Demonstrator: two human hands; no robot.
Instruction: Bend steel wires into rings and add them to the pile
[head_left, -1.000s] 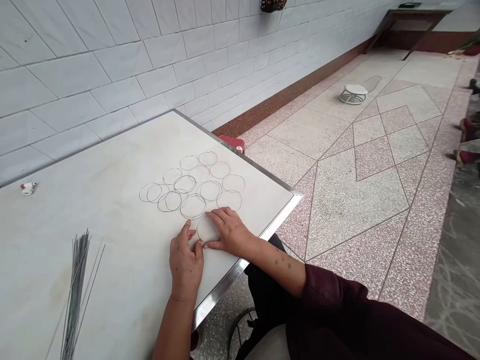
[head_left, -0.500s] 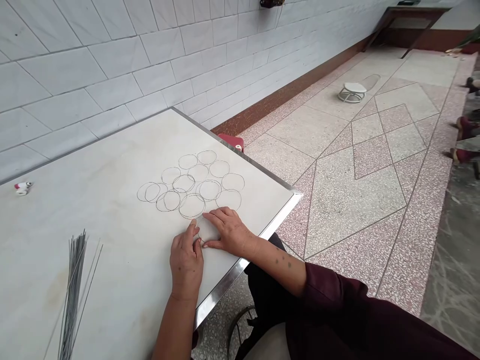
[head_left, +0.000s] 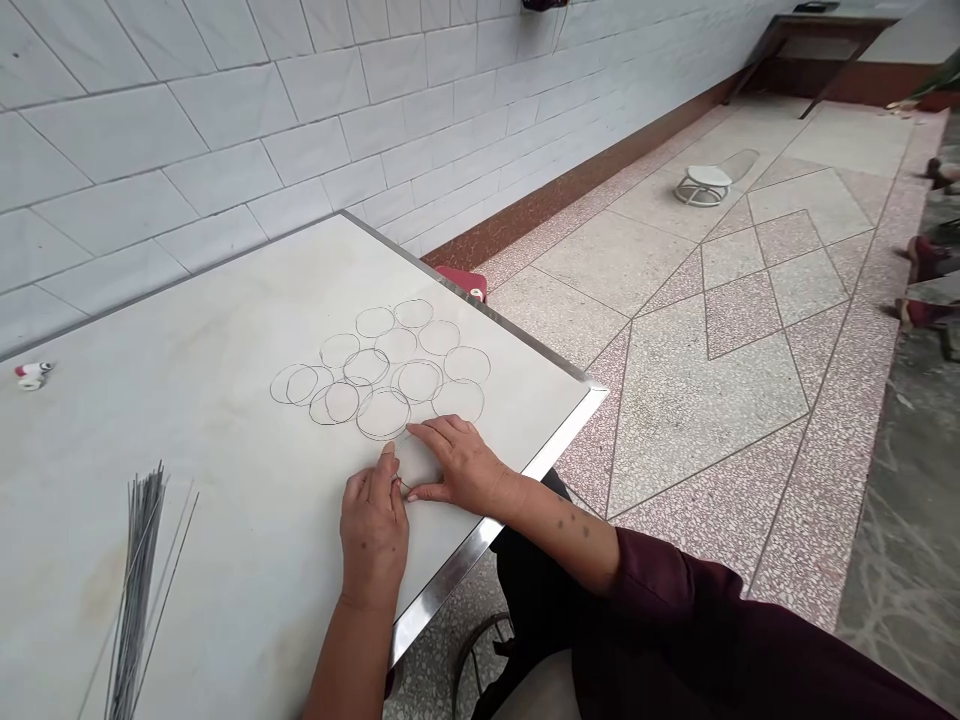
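Note:
Close to the table's front edge, my left hand (head_left: 373, 530) is pinched on a thin wire (head_left: 403, 484). My right hand (head_left: 471, 470) faces it, thumb and fingertips curved around the same wire. Only a short curved stretch shows between the hands; the fingers hide the rest. Just beyond my fingertips lie several thin wire rings (head_left: 383, 439), flat on the white table (head_left: 247, 420), some overlapping. A bundle of straight grey wires (head_left: 135, 590) rests to the left of my left hand, a few strands splayed to its right.
Small red and white items (head_left: 31, 374) lie at the table's left. A metal strip (head_left: 450, 570) edges the table. Past its far side stands a red object (head_left: 461, 282), with a low white stool (head_left: 703, 182) farther along the floor. White wall tiles (head_left: 232, 180) run behind.
My hands stay at nearly the same spot, with the left fingers shifted slightly on the wire. The view has turned a little; the rings and the bundle lie as before.

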